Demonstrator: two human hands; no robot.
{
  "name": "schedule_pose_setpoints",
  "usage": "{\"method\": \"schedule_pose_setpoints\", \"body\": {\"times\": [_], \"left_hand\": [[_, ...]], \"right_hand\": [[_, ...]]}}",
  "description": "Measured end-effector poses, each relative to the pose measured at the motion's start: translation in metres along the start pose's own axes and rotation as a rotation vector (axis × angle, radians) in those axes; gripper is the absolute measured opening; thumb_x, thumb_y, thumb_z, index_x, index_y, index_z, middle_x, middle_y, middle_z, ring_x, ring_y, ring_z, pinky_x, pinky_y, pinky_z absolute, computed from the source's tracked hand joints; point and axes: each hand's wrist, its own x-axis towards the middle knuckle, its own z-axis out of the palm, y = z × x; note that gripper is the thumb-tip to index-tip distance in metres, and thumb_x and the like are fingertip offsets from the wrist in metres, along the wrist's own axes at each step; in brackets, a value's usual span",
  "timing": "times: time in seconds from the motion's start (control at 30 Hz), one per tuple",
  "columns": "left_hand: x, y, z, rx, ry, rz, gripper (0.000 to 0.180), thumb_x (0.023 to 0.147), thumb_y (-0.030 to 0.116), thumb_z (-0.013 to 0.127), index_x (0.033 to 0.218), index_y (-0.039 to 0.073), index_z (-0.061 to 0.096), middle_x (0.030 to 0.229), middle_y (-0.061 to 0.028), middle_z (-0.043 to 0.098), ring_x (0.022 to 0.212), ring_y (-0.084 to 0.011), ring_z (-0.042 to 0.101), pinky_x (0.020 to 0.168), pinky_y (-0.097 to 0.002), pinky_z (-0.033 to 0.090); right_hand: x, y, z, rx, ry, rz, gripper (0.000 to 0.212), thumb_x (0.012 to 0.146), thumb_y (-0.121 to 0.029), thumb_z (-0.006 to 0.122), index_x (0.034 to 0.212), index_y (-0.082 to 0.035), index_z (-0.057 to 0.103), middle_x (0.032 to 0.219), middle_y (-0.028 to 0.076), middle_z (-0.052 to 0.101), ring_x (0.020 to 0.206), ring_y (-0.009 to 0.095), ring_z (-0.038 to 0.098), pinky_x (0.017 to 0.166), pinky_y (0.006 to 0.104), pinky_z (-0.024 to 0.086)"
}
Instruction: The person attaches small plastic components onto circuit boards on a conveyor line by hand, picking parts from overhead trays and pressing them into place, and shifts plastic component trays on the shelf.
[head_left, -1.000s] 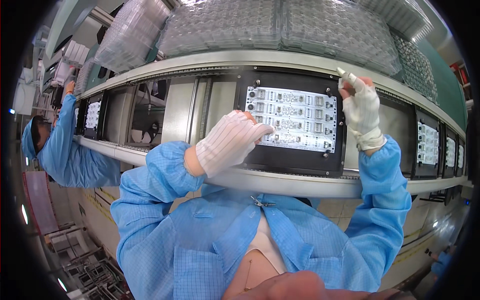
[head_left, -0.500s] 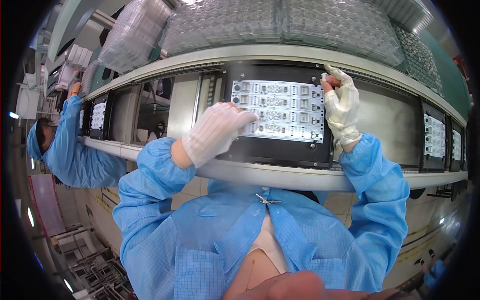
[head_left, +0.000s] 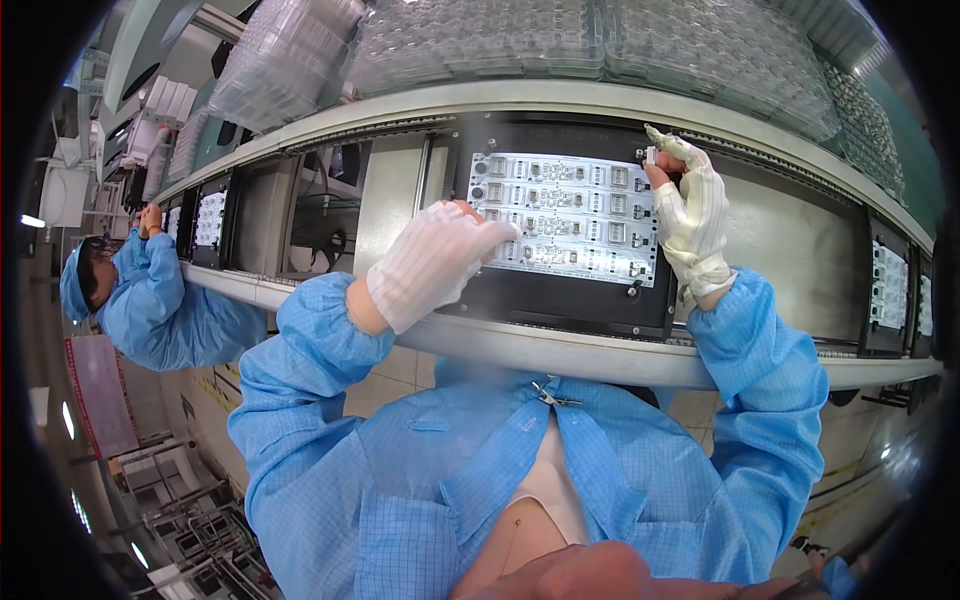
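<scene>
A white circuit board panel (head_left: 560,212) of several strips lies in a black tray (head_left: 560,302) on the conveyor in front of me. My left hand (head_left: 435,262), in a white glove, rests over the panel's left side. Its fingers are drawn together, their tips near the middle strips; whatever they may pinch is hidden. Beside the panel's upper right corner is my right hand (head_left: 693,215), also gloved, its thumb and bare-tipped finger pinching a small white connector (head_left: 652,156). Another finger of that hand sticks out above the connector.
Stacked clear plastic trays (head_left: 480,45) stand behind the conveyor's far rail (head_left: 400,103). More black trays with boards sit on the line to the right (head_left: 888,285) and left (head_left: 210,222). A co-worker in blue (head_left: 165,300) works at the far left.
The view has shifted slightly, and the panel sits a little farther right of my left hand. Both my hands keep their grips. At the far left, the co-worker's hands have come lower, over the line.
</scene>
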Motion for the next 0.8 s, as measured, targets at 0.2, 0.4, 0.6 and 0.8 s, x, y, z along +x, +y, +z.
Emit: {"method": "schedule_pose_setpoints", "body": {"times": [0.2,0.4,0.6,0.8], "left_hand": [[0.005,0.011,0.005,0.248,0.007,0.158,0.04,0.072,-0.003,0.065,0.109,0.011,0.058,0.078,-0.0062,0.061,0.078,-0.0267,0.061,0.074,-0.0389,0.047],[-0.003,0.016,0.004,0.113,0.068,0.069,0.028,0.081,0.009,0.07,0.108,0.011,0.066,0.086,-0.0064,0.064,0.085,-0.0272,0.062,0.075,-0.0381,0.048],[-0.005,-0.009,-0.004,-0.135,0.344,0.146,0.032,0.077,0.001,0.074,0.109,0.007,0.069,0.093,-0.0105,0.069,0.087,-0.0286,0.067,0.075,-0.0383,0.053],[0.034,-0.033,-0.01,-0.158,0.569,0.084,0.027,0.079,-0.002,0.07,0.105,0.007,0.072,0.093,-0.0121,0.069,0.082,-0.0293,0.068,0.071,-0.0357,0.054]], "right_hand": [[-0.006,0.004,-0.008,0.054,0.033,0.045,0.035,0.084,-0.008,0.074,0.117,-0.011,0.066,0.089,0.006,0.07,0.084,0.022,0.068,0.082,0.0371,0.053],[0.001,-0.024,-0.043,-0.001,-0.141,0.205,0.049,0.082,-0.003,0.07,0.129,-0.013,0.064,0.087,0.006,0.069,0.084,0.021,0.067,0.081,0.0351,0.053],[-0.017,-0.079,-0.066,-0.102,-0.503,0.086,0.067,0.072,0.009,0.066,0.135,-0.01,0.058,0.08,0.006,0.065,0.079,0.023,0.063,0.082,0.0369,0.05],[-0.013,-0.068,-0.072,-0.31,-0.627,-0.139,0.069,0.07,0.01,0.061,0.136,-0.012,0.057,0.076,0.005,0.062,0.074,0.027,0.06,0.078,0.0375,0.048]]}}
